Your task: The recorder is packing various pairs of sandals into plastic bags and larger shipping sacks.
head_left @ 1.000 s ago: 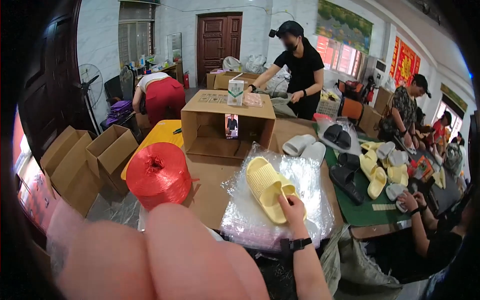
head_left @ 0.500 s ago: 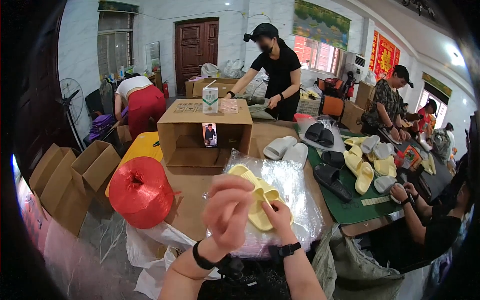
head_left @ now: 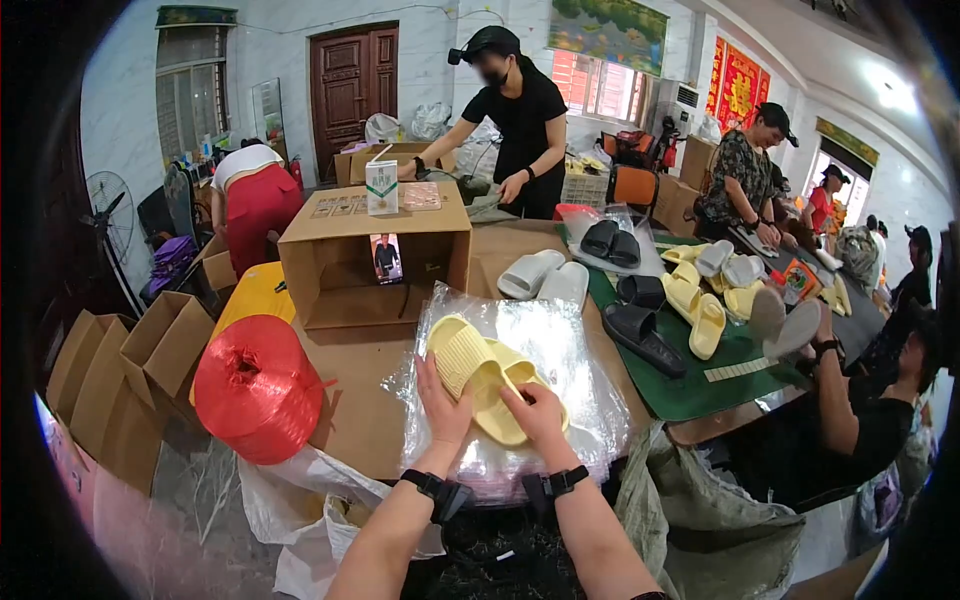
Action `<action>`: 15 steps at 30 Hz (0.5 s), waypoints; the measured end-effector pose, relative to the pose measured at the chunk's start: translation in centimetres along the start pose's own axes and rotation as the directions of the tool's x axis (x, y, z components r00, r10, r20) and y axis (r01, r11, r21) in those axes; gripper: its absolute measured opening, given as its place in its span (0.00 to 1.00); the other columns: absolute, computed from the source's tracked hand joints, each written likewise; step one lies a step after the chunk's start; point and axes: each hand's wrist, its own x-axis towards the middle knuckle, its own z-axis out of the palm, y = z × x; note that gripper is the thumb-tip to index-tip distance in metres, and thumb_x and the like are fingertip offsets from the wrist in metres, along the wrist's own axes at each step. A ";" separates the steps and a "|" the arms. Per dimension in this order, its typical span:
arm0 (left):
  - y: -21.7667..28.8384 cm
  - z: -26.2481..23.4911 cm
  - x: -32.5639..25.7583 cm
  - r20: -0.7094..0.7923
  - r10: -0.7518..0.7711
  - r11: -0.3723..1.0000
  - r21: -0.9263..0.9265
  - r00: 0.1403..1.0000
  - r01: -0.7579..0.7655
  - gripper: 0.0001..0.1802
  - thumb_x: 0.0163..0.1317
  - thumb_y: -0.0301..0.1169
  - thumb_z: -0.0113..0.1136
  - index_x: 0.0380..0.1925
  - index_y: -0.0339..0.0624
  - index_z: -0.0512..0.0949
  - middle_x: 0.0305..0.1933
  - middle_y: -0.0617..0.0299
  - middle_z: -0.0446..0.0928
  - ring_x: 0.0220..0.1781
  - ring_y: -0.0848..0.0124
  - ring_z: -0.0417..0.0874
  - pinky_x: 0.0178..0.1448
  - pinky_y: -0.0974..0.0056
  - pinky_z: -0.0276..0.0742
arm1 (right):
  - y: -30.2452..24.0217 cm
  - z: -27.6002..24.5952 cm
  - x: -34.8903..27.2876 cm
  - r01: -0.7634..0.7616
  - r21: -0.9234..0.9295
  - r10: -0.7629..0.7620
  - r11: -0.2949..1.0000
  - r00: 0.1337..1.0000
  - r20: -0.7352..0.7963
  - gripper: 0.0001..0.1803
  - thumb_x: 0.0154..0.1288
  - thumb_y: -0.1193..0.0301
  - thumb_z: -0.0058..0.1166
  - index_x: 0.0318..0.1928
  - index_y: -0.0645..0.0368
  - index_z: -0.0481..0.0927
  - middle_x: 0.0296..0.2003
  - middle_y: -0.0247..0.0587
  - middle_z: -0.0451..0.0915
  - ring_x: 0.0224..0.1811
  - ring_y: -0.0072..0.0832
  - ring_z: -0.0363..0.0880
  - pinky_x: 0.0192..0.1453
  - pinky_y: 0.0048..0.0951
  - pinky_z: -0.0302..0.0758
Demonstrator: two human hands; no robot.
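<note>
A pair of pale yellow slippers lies above a stack of clear plastic bags in front of me. My left hand grips the left slipper along its outer side, with the ribbed footbed showing. My right hand has its fingers closed on the strap of the other slipper, which is partly overlapped by the first. Some fingertips of both hands are hidden behind the slippers.
An open cardboard box holds up a phone and a drink carton. Red twine sits at left, white slippers behind the bags. More slippers cover a green mat; a co-worker sits at right.
My left hand has come down from in front of the slippers and taken hold of the left one. My right hand stays on the slipper strap. The view has shifted slightly right.
</note>
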 end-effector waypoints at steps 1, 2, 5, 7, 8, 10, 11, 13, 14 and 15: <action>-0.3 0.1 -0.2 -0.002 0.003 1.000 -0.001 1.000 -0.003 0.43 0.57 0.27 0.62 0.72 0.36 0.54 0.75 0.37 0.55 0.76 0.42 0.55 0.78 0.47 0.50 | -0.1 0.0 0.0 0.003 0.001 -0.003 1.000 1.000 -0.001 0.22 0.60 0.55 0.66 0.35 0.65 0.86 0.25 0.40 0.84 0.26 0.24 0.80 0.32 0.27 0.74; -0.5 0.1 -0.3 0.028 -0.002 0.994 -0.114 1.000 0.005 0.44 0.58 0.26 0.61 0.73 0.38 0.52 0.74 0.38 0.57 0.75 0.43 0.58 0.76 0.50 0.54 | -0.3 0.0 -0.1 0.004 -0.012 -0.004 1.000 1.000 0.004 0.22 0.60 0.55 0.66 0.35 0.65 0.86 0.25 0.40 0.84 0.26 0.24 0.80 0.32 0.28 0.74; -0.7 0.3 -0.4 0.030 -0.004 0.985 -0.173 1.000 0.009 0.44 0.60 0.23 0.58 0.75 0.43 0.50 0.71 0.39 0.63 0.70 0.45 0.67 0.71 0.55 0.64 | 0.0 0.1 -0.1 0.021 -0.035 -0.021 0.999 1.000 -0.002 0.22 0.60 0.54 0.66 0.36 0.65 0.86 0.25 0.42 0.84 0.26 0.25 0.81 0.32 0.28 0.75; -0.5 0.2 -0.5 0.106 -0.089 0.963 -0.246 0.990 0.113 0.44 0.61 0.24 0.58 0.75 0.43 0.48 0.70 0.39 0.64 0.70 0.45 0.67 0.71 0.55 0.64 | 0.3 0.1 -0.1 0.036 -0.044 -0.036 0.998 0.999 -0.011 0.22 0.60 0.54 0.66 0.37 0.65 0.86 0.26 0.42 0.84 0.26 0.26 0.81 0.33 0.29 0.75; -0.4 0.2 -0.5 0.102 -0.083 0.963 -0.248 0.991 0.106 0.44 0.61 0.24 0.58 0.75 0.43 0.48 0.70 0.39 0.64 0.70 0.45 0.67 0.71 0.55 0.64 | 0.5 -0.1 0.0 0.031 -0.059 -0.031 0.998 1.000 -0.001 0.23 0.60 0.53 0.66 0.37 0.65 0.86 0.26 0.43 0.84 0.27 0.27 0.81 0.33 0.29 0.75; -0.3 0.1 -0.5 0.159 -0.121 0.955 -0.249 0.980 0.158 0.45 0.61 0.29 0.59 0.75 0.45 0.47 0.70 0.37 0.63 0.70 0.42 0.66 0.70 0.53 0.65 | 1.4 -0.1 0.2 0.032 -0.071 -0.032 0.997 0.999 0.006 0.23 0.60 0.53 0.66 0.37 0.64 0.86 0.26 0.44 0.84 0.27 0.28 0.81 0.34 0.30 0.75; -0.2 0.2 -0.5 0.157 -0.114 0.956 -0.251 0.981 0.151 0.45 0.61 0.29 0.59 0.75 0.45 0.47 0.70 0.37 0.63 0.70 0.42 0.66 0.70 0.53 0.65 | 1.8 0.0 0.3 0.026 -0.066 -0.025 0.997 1.000 0.004 0.24 0.59 0.52 0.66 0.37 0.64 0.86 0.26 0.44 0.84 0.27 0.29 0.82 0.34 0.30 0.75; -0.7 0.2 -0.6 0.122 -0.083 0.965 -0.237 0.989 0.111 0.45 0.62 0.30 0.58 0.76 0.46 0.46 0.71 0.37 0.62 0.69 0.41 0.67 0.70 0.53 0.66 | 1.5 0.2 0.2 0.024 -0.060 -0.023 0.998 1.000 0.011 0.24 0.59 0.51 0.65 0.37 0.64 0.86 0.26 0.44 0.84 0.27 0.30 0.82 0.34 0.31 0.75; -1.0 0.1 -0.7 0.149 -0.129 0.953 -0.254 0.980 0.164 0.45 0.62 0.30 0.58 0.76 0.46 0.46 0.70 0.37 0.63 0.69 0.41 0.68 0.69 0.52 0.67 | 1.3 0.4 0.1 0.033 -0.076 -0.032 0.997 0.999 0.005 0.25 0.59 0.51 0.65 0.36 0.64 0.86 0.26 0.44 0.84 0.27 0.30 0.81 0.34 0.31 0.75; -0.7 0.0 -0.6 0.151 -0.127 0.953 -0.254 0.980 0.163 0.45 0.62 0.30 0.58 0.76 0.46 0.46 0.70 0.37 0.63 0.69 0.41 0.68 0.69 0.52 0.67 | 1.2 0.3 0.0 0.036 -0.094 -0.037 0.995 0.999 -0.007 0.25 0.59 0.50 0.65 0.36 0.64 0.86 0.26 0.43 0.84 0.27 0.31 0.81 0.34 0.32 0.75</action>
